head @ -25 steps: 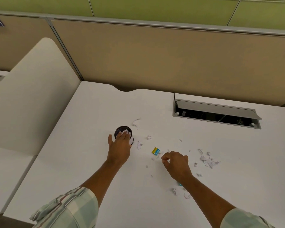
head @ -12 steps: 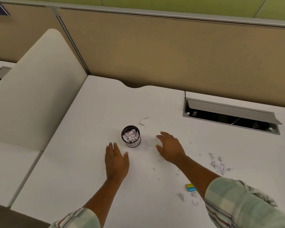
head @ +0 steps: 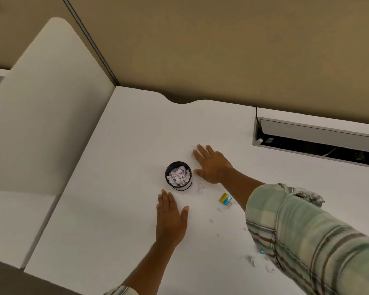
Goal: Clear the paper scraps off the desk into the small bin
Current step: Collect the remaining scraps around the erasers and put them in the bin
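The small black bin (head: pixel 178 176) stands on the white desk (head: pixel 126 145), filled with white paper scraps. My left hand (head: pixel 171 218) lies flat on the desk just in front of the bin, fingers apart, holding nothing. My right hand (head: pixel 211 165) is spread palm down on the desk to the right of and slightly beyond the bin; whether a scrap lies under it is hidden. A white scrap (head: pixel 200 188) lies beside the bin. A yellow and blue scrap (head: pixel 225 198) lies to its right. Several small white scraps (head: pixel 251 260) lie near my right sleeve.
An open cable tray (head: pixel 320 141) with a grey lid is set into the desk at the back right. A tan partition wall runs behind the desk. A white side panel (head: pixel 47 107) rises along the desk's left edge.
My right hand has reached farther forward past the bin. My left hand stays flat in front of the bin. The camera has moved closer and tilted down.
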Available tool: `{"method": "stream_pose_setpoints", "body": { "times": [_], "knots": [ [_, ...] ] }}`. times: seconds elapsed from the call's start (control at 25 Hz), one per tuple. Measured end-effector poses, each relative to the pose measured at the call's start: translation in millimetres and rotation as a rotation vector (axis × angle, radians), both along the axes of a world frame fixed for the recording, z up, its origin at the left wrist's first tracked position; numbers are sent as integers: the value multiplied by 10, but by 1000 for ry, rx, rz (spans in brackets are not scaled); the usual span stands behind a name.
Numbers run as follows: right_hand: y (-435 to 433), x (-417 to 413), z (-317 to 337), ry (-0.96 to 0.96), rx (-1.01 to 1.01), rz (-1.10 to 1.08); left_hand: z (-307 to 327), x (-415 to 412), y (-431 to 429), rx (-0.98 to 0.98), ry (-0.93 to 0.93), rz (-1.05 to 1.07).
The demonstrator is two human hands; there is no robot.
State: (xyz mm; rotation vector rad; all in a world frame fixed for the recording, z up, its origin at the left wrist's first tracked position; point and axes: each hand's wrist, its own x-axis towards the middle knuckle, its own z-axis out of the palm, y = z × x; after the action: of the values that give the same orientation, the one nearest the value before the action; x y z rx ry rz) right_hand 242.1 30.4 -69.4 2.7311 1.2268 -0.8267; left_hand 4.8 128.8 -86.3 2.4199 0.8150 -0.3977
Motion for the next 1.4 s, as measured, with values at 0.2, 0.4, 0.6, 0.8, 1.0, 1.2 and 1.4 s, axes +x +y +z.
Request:
{"method": "stream_pose_setpoints", "body": {
  "times": [0.2,0.4,0.6,0.8,1.0,1.2,1.4],
  "knots": [
    [-148,-365,-121,13,33,16,-29,75,-264,18,-3,-24],
    [-408,-848,-179,-6,44,50,-34,144,-553,-20,-12,-84],
    [-808,-976,-176,5,54,144,-52,220,-697,-2,6,-169],
    [-1252,-1054,-167,28,72,96,-20,194,-978,-5,5,-287],
    [-1845,-1287,-212,56,77,6,7,59,-1413,11,33,-433],
    [-2379,-1571,-180,85,70,-68,26,-76,-1760,45,75,-591],
    [-2534,-1637,-53,64,55,-84,75,-127,-1852,44,40,-629]
  ]
}}
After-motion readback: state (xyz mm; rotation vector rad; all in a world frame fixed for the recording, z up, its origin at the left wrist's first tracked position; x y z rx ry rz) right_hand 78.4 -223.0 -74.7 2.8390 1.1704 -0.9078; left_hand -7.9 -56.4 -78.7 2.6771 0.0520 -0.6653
